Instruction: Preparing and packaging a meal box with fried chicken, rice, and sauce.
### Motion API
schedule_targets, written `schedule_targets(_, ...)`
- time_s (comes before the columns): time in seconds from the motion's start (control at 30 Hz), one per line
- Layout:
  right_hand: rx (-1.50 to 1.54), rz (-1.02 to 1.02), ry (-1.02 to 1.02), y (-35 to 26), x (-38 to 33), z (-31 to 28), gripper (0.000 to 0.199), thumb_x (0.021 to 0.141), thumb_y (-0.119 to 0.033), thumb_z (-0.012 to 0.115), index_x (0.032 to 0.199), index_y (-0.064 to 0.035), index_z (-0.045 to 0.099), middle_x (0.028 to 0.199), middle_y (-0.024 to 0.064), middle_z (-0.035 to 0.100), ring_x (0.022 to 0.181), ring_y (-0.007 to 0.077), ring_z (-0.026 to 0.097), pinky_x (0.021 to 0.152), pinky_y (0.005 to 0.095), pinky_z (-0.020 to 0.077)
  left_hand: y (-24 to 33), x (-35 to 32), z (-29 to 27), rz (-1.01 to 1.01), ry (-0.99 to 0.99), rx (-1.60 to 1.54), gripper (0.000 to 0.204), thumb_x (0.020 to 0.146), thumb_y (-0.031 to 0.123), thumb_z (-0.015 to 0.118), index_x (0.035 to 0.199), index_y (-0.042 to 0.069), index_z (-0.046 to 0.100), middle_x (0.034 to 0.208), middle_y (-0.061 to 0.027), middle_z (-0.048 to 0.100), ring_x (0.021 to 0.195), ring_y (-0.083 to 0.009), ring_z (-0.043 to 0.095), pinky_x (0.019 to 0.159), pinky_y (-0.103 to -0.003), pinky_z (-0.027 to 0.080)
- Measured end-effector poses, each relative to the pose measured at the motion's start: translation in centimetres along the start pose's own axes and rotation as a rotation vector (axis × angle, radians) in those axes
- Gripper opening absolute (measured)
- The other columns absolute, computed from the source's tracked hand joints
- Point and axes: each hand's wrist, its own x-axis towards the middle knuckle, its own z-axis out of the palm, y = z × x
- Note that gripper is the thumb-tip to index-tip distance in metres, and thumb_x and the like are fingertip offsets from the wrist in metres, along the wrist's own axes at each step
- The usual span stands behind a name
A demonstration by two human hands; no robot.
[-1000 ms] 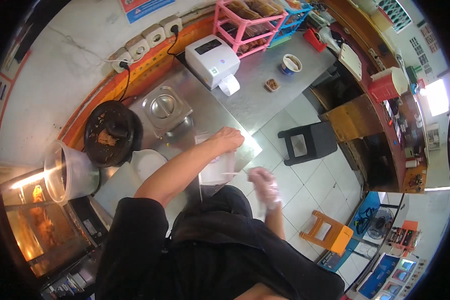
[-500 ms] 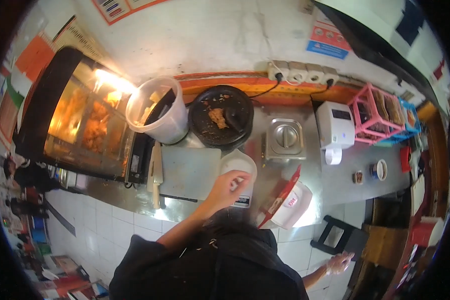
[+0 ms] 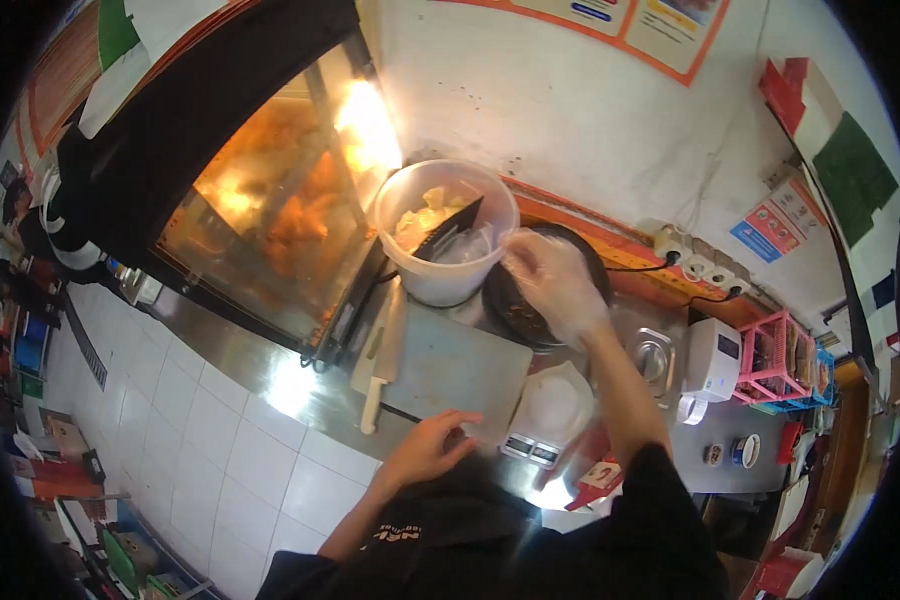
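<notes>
My right hand (image 3: 553,283), in a clear plastic glove, reaches over the black stone mortar (image 3: 530,318), its fingertips beside the rim of a translucent plastic bucket (image 3: 450,280). Its fingers are smeared by motion, so any hold is unclear. Inside the bucket are pale yellow pieces (image 3: 425,222), a dark flat utensil (image 3: 450,228) and crumpled clear plastic. My bare left hand (image 3: 432,447) hovers at the near edge of the grey cutting board (image 3: 460,365), empty, fingers loosely bent and apart from the thumb. To its right is a white kitchen scale (image 3: 550,410).
A lit glass display warmer (image 3: 270,210) with fried food fills the left. A knife (image 3: 382,360) lies at the board's left side. Further right are a lidded steel container (image 3: 653,360), a white label printer (image 3: 712,360), pink baskets (image 3: 775,355) and a red-and-white carton (image 3: 598,485).
The view has swung left. My right hand has come from low at the right up to the bucket and mortar. My left hand has moved off the scale toward the board's near edge.
</notes>
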Motion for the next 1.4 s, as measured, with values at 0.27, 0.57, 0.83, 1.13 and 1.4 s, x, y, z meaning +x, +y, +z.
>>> schedule_targets(0.27, -0.856, -0.112, -0.435, 8.7, 17.2, 22.3, 0.020, 0.087, -0.031, 0.065, 0.085, -0.0131, 0.073, 0.080, 0.0103, 0.072, 0.077, 0.0314, 0.068, 0.077, 0.0399, 0.0540, -2.2, -1.8, -7.9, -0.043, 0.158, -0.036, 0.034, 0.092, 0.012, 0.069, 0.125, 0.003, 0.061, 0.111, -0.0128, 0.067, 0.092, -0.0208, 0.068, 0.081, -0.032, 0.053)
schedule_targets(0.57, -0.716, -0.072, -0.609, 7.6, 18.9, 20.9, 0.022, 0.078, -0.030, 0.063, 0.090, -0.0184, 0.078, 0.093, 0.0106, 0.075, 0.090, 0.0273, 0.071, 0.079, 0.0427, 0.0542, -6.1, -1.3, -10.1, -0.164, 0.311, -0.207, 0.028, 0.093, 0.007, 0.066, 0.121, 0.002, 0.064, 0.114, -0.0091, 0.069, 0.088, -0.0142, 0.067, 0.080, -0.029, 0.053)
schedule_targets(0.83, -0.058, 0.079, -0.065, 11.1, 17.4, 19.6, 0.022, 0.082, -0.028, 0.064, 0.091, -0.0120, 0.076, 0.093, 0.0133, 0.074, 0.085, 0.0282, 0.070, 0.077, 0.0396, 0.0538, -2.8, 1.6, -10.9, -0.037, 0.193, -0.177, 0.027, 0.094, 0.005, 0.064, 0.121, 0.002, 0.063, 0.111, -0.0065, 0.068, 0.090, -0.0114, 0.063, 0.084, -0.028, 0.051)
schedule_targets(1.13, -0.051, 0.072, 0.029, 8.1, 17.2, 14.6, 0.022, 0.084, -0.029, 0.063, 0.087, -0.0085, 0.069, 0.084, 0.0167, 0.070, 0.081, 0.0349, 0.067, 0.073, 0.0442, 0.0520, -1.0, 2.2, -8.5, 0.065, 0.302, -0.169, 0.024, 0.091, 0.002, 0.066, 0.115, 0.002, 0.066, 0.099, -0.0049, 0.070, 0.080, -0.0087, 0.061, 0.074, -0.024, 0.048)
schedule_targets(1.4, 0.335, 0.292, -0.019, 2.5, 15.3, 9.8, 0.022, 0.093, -0.022, 0.056, 0.100, -0.0021, 0.065, 0.086, 0.0152, 0.071, 0.077, 0.0267, 0.068, 0.072, 0.0392, 0.0533, 3.6, 2.7, -9.6, 0.141, 0.499, -0.256, 0.026, 0.093, 0.002, 0.063, 0.119, 0.001, 0.062, 0.106, -0.0058, 0.068, 0.084, -0.0096, 0.059, 0.079, -0.025, 0.048)
